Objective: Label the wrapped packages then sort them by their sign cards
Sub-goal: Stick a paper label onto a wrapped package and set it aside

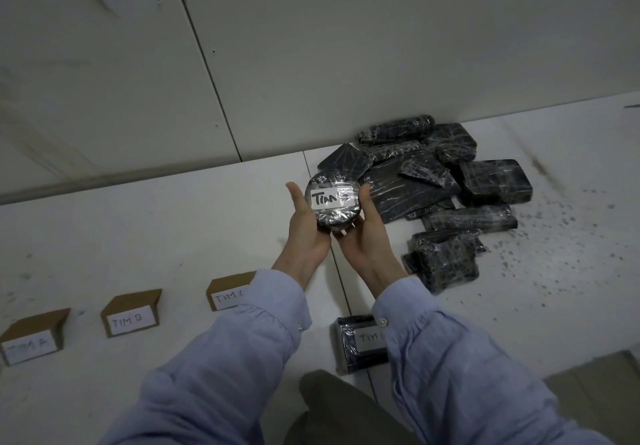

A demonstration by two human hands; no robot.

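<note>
White floor (173,236) spread out below a pale wall (311,46), with dark specks on its right part. Both hands held one round wrapped package (331,202) up above the floor. The left hand (306,226) cupped its left side, with the thumb sticking up. The right hand (363,233) held its right side and its bottom, with the fingers curled under it. A white label (330,198) on top of the package read "TIM", and shiny wrap hid the last letter. Light blue sleeves (242,358) covered both arms.

Just behind and to the right of the hands lay a pile of black wrapped packages (450,181), close against the wall. One more wrapped package with a label (360,344) lay alone on the floor, partly under the right sleeve.

To the left stood three brown sign cards in a row, well apart from each other. The near one (31,340) had blurry writing. The middle one (133,314) read "TIM B". The third one (228,292) was partly hidden by the left sleeve. Lots of bare floor lay open around the cards and between them and the wall.
</note>
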